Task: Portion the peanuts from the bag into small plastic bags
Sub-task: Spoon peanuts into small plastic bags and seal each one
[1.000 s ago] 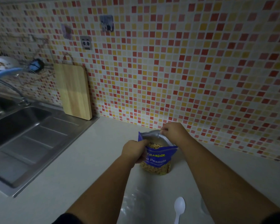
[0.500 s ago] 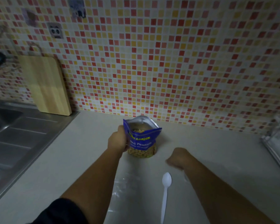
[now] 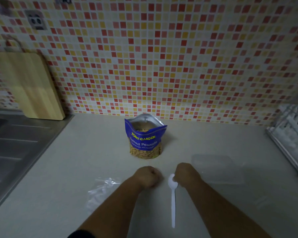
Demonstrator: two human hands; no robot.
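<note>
The blue peanut bag (image 3: 144, 137) stands open on the counter near the tiled wall, with peanuts showing through its clear lower part. Neither hand touches it. My left hand (image 3: 149, 176) is curled into a fist on the counter in front of the bag, and nothing shows in it. My right hand (image 3: 186, 174) is beside it, knuckles up, with its fingers curled down at the bowl of a white plastic spoon (image 3: 173, 200). The spoon lies flat with its handle pointing toward me. Clear small plastic bags (image 3: 101, 190) lie crumpled left of my left forearm.
A flat clear plastic piece (image 3: 217, 169) lies on the counter to the right of my right hand. A white dish rack (image 3: 292, 134) stands at the right edge. A wooden cutting board (image 3: 29, 86) leans on the wall beside the steel sink drainboard (image 3: 15, 143).
My left hand let go of the peanut bag and dropped to the counter. My right hand moved left to the spoon's bowl. The camera view shifted right and down.
</note>
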